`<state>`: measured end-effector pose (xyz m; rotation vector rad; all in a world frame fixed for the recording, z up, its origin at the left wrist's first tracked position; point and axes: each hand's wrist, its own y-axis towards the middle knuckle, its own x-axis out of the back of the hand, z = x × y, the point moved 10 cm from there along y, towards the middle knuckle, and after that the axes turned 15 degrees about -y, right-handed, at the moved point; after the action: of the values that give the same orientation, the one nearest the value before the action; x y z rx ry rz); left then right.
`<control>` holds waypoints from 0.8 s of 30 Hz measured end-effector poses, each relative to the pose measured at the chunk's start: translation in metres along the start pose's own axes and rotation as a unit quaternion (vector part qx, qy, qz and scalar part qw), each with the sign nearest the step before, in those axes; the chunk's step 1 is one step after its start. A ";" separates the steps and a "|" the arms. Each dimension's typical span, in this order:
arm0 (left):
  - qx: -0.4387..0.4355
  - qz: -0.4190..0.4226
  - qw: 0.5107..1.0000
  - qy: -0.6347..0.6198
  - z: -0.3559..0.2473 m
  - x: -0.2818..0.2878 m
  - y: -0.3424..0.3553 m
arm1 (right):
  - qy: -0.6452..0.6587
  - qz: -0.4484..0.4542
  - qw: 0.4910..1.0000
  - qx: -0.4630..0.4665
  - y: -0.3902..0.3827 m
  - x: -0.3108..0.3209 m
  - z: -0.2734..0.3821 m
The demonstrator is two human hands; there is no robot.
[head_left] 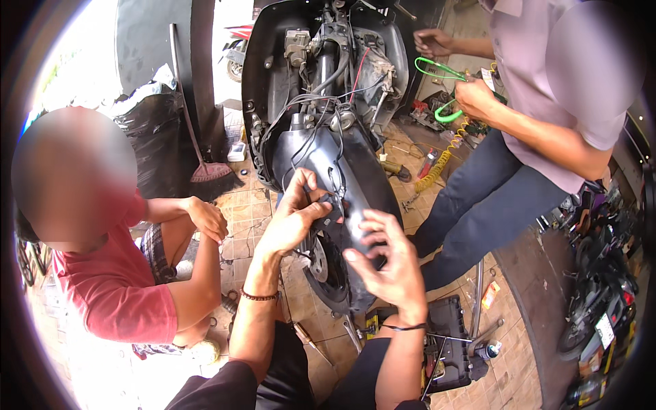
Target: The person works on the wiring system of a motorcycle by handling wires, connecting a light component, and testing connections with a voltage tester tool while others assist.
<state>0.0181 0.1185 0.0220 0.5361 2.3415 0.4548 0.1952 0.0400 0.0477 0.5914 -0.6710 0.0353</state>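
My left hand (298,213) grips a small black part (331,207) between thumb and fingers; thin dark wires run up from it, and its exact kind is unclear. Just to the right, my right hand (391,263) is open, its fingers curved and apart, with nothing visible in them. Both hands are above the dark front fender (307,154) of a partly stripped scooter. Loose wires (311,102) spread over its opened front, where the inner parts are exposed. Below my left hand shows the front wheel with its brake disc (318,258).
At left a person in a red shirt (116,294) crouches close by. At right another person stands holding a green cord (441,67). A black tool case (447,369), a screwdriver (311,342) and wrenches lie on the tiles. A broom (212,171) leans behind, beside a black bag (147,130).
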 end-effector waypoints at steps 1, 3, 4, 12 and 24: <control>-0.002 0.017 1.000 0.007 -0.001 -0.008 -0.001 | -0.013 -0.027 1.000 0.008 0.002 -0.007 0.009; -0.026 0.004 0.996 0.086 0.005 -0.011 0.001 | 0.037 -0.011 0.999 -0.012 0.001 -0.024 0.003; -0.002 0.011 1.000 0.012 0.002 -0.019 -0.004 | 0.069 -0.024 0.996 -0.058 0.001 -0.028 0.002; -0.027 0.010 0.982 0.188 0.001 -0.007 -0.006 | 0.069 0.011 0.996 -0.061 0.001 -0.011 -0.029; -0.088 0.014 0.978 0.187 -0.010 -0.018 -0.004 | 0.039 -0.037 0.996 -0.073 0.011 -0.034 -0.024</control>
<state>0.0225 0.1046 0.0369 0.4293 2.6160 0.8291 0.1797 0.0670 0.0177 0.4709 -0.5701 -0.0597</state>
